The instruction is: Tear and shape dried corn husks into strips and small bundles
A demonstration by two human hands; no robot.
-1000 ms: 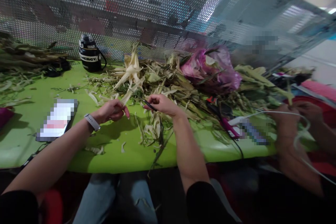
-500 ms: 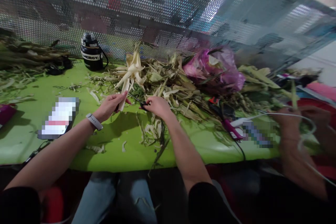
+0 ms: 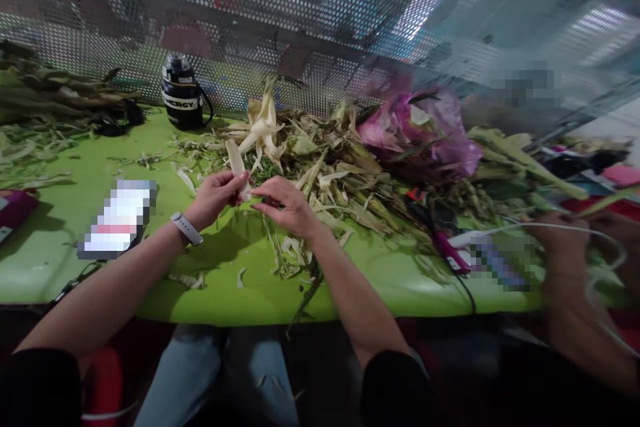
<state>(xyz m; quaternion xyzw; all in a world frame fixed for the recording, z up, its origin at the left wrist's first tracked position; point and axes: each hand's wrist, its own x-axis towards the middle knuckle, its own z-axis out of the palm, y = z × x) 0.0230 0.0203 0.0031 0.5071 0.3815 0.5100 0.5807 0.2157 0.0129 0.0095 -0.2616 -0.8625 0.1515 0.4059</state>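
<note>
My left hand (image 3: 220, 192) is closed on a pale strip of corn husk (image 3: 235, 159), which stands up from the fingers. Close to its right, my right hand (image 3: 285, 205) reaches thumb and fingertips to the lower end of the strip. Dark scissors (image 3: 271, 201) sit in the right palm, mostly hidden by the fingers. Behind the hands, a pale star-shaped bundle of husks (image 3: 264, 130) lies against a heap of dry corn husks (image 3: 345, 167). Below the right hand are loose husk scraps (image 3: 293, 255).
The green table (image 3: 210, 300) carries a black bottle (image 3: 182, 95), a blurred-out phone (image 3: 120, 217), a pink plastic bag (image 3: 425, 130) and a charging cable (image 3: 500, 225). A perforated metal screen (image 3: 300, 20) rises behind. At right, another person's hands (image 3: 560, 237) handle husk.
The right hand has come left to the left hand, its fingertips now at the strip's lower end. The scissors' blade no longer shows. The husk strip now points up from the left hand.
</note>
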